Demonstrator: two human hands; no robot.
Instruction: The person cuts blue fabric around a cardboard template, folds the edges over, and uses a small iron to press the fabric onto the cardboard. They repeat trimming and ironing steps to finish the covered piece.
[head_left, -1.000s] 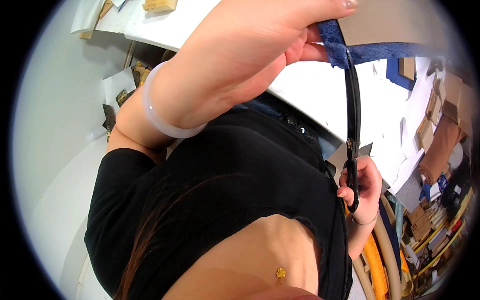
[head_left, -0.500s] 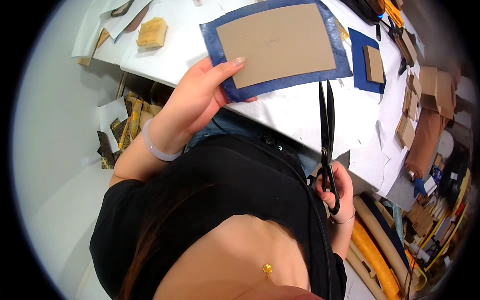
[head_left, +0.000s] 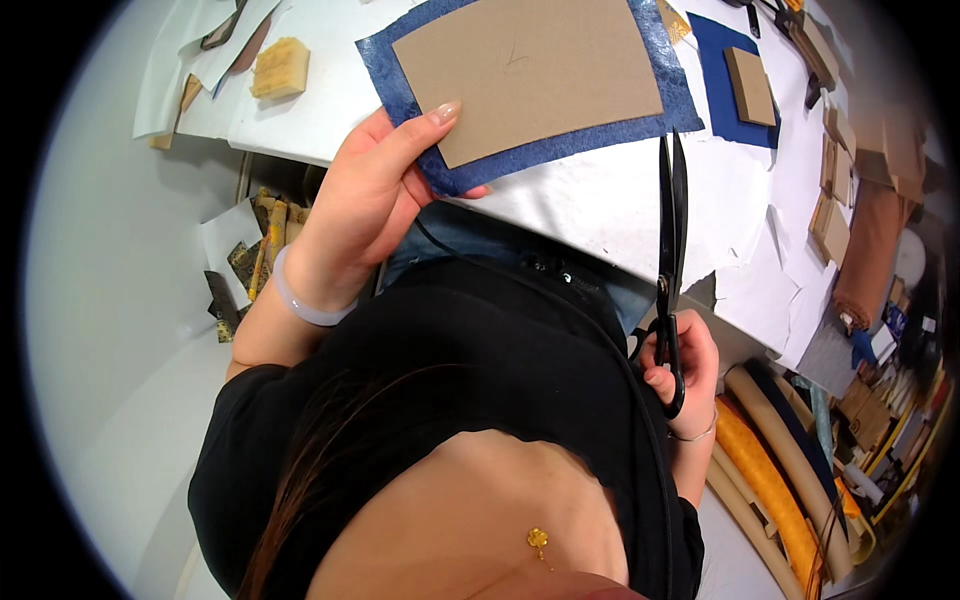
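Note:
My left hand (head_left: 370,190) grips the left edge of a blue sheet (head_left: 555,151) with its thumb on top and fingers underneath. A tan board (head_left: 540,85) lies on the sheet, leaving a blue border around it; a small pencil-like mark shows on the board. Sheet and board are held up over the white table, slightly tilted. In my right hand (head_left: 692,360) are black scissors (head_left: 673,215), fingers in the handle loops and blades pointing away from me, parted by a narrow gap. Their tips are at the sheet's lower right edge; I cannot tell if they touch it.
A yellow sponge-like block (head_left: 281,68) sits on the white table (head_left: 590,215) at left. At right, a small tan board (head_left: 750,87) rests on another blue piece (head_left: 717,50), with several boards beyond. Rolls of material (head_left: 765,470) lean below the table's right side.
The sheet with its board has shifted left and a little up in view. The scissors have moved slightly right and up, and their tips are closer together.

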